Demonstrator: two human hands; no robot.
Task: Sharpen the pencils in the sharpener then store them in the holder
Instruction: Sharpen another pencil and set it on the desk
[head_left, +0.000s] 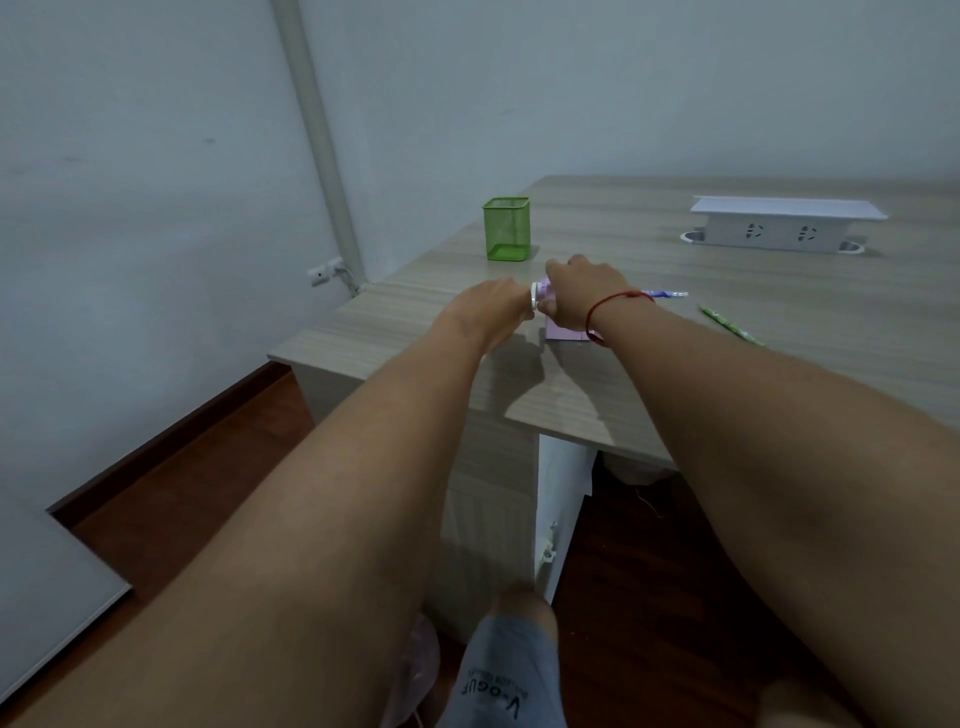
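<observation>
A pink pencil sharpener (563, 332) stands on the wooden desk (727, 364), mostly hidden by my hands. My right hand (582, 293) grips its top. My left hand (493, 309) is curled at its left end, by the white crank (535, 301); its fingers are hidden. A blue and white pencil (670, 294) sticks out to the right behind my right wrist. A green pencil (730, 326) lies loose on the desk further right. The green mesh holder (507, 228) stands upright behind the sharpener and holds nothing visible.
A white socket box (779, 228) sits at the back right of the desk. The desk's left edge and front edge are close to the sharpener. A wall with a white pipe (322, 150) lies to the left. My knee shows below.
</observation>
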